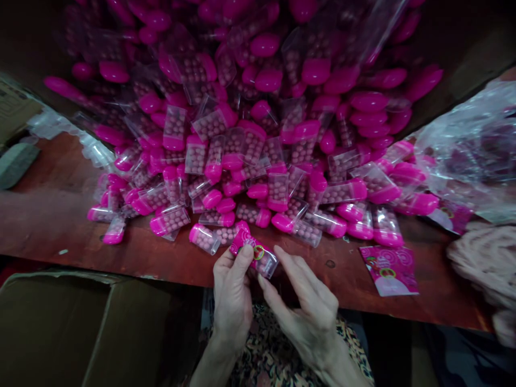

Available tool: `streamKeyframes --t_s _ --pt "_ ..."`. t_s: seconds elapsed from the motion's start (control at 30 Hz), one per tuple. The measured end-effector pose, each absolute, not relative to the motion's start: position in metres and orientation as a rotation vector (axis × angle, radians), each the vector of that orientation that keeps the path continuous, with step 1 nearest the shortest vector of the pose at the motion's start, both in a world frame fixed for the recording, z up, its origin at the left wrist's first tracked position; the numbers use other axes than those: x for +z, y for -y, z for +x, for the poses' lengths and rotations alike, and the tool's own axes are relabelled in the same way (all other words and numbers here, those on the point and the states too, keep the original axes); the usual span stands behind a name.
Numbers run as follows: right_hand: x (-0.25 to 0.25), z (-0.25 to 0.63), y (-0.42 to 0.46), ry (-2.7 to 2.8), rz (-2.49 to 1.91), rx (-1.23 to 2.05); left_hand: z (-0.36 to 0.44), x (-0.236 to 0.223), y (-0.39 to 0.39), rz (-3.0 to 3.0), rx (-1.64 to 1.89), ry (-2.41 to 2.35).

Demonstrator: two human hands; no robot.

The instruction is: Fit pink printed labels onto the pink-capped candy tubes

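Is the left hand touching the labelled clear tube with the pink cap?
Touching: the head view shows the left hand with its thumb pressed onto the label of the labelled clear tube.

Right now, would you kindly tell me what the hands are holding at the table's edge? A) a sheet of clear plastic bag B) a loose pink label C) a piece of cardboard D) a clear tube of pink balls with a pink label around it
D: the left hand and right hand grip the clear tube, the pink label around it.
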State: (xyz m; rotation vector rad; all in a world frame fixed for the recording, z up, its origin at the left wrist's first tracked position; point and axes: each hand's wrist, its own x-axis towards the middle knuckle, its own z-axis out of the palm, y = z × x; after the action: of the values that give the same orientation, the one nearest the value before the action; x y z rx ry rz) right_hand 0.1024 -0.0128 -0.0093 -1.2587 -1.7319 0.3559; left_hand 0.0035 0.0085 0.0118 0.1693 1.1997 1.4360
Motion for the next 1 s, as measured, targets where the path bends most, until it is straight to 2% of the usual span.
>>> streamKeyframes --t_s 0.27,0.57,0.77,0.93,1.0 --pt "-0.01 0.11 0.015 1.776 -1.192 0.557 -0.002 0.006 -0.012 0.143 1.462 -1.188" --pt "-0.011 0.106 0.012 1.796 -1.24 0.386 0.001 0.005 -0.008 0.204 1.423 -1.225" --pt "-0.009 0.117 0.01 1.768 -1.152 0.665 -0.003 0.003 -0.008 0.214 1.395 -1.293" --pt "-0.006 0.12 0.01 1.466 -1.178 1.045 -0.003 0.005 -0.006 0.282 1.342 -1.292" --pt "-0.009 0.12 0.011 1.36 -1.199 1.089 -0.004 0.004 -0.003 0.323 1.329 -1.294"
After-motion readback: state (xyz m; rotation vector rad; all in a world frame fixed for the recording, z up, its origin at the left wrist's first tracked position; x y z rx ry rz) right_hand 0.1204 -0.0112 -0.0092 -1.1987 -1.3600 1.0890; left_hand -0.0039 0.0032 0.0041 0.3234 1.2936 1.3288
